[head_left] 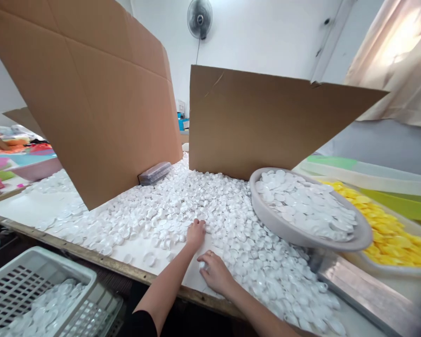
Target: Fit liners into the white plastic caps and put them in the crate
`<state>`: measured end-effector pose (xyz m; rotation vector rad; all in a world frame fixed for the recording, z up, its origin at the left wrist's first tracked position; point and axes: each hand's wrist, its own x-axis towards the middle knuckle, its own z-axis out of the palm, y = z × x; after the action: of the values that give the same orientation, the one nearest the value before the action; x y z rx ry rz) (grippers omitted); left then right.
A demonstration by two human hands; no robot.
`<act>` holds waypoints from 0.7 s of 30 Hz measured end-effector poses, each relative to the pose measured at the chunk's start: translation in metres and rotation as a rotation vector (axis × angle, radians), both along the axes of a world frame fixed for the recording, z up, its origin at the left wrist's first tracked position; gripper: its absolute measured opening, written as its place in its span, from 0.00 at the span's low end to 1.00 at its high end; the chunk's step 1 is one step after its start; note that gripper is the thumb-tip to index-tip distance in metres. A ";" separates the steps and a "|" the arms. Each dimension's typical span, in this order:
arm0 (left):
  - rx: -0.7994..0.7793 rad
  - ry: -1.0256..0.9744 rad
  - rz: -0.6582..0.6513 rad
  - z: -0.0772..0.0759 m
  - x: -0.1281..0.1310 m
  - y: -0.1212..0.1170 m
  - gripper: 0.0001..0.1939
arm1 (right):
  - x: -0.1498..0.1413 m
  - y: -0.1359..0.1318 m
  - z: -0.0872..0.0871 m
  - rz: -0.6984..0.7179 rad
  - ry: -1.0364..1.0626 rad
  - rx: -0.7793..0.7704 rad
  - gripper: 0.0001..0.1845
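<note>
Small white plastic pieces [182,196], round and cup-like, lie in a broad loose pile over the white tabletop [129,248]. At the near edge of that pile is my left hand [195,232], its fingers bent down among the pieces. Whatever its fingertips grip is hidden. Closer to me and slightly right, my right hand [215,274] is closed, with a small white plastic piece [202,265] between thumb and fingers. Bare tabletop shows around both hands.
A grey basin [266,217] of flat white discs stands right, beside a tray of yellow pieces [386,224] and a metal bar [365,290]. Cardboard panels [119,93] [259,121] rise behind. A clear plastic box [155,173] rests by one. A crate [38,262] sits lower left.
</note>
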<state>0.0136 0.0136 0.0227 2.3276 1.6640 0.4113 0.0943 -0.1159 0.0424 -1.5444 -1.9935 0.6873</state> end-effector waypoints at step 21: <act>0.057 0.109 0.127 0.010 -0.058 -0.031 0.13 | 0.030 0.035 -0.030 -0.107 -0.201 0.067 0.16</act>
<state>-0.0448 -0.0175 0.0327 2.3305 1.8818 0.3676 0.1242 -0.0812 0.0125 -1.7235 -2.0362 0.4326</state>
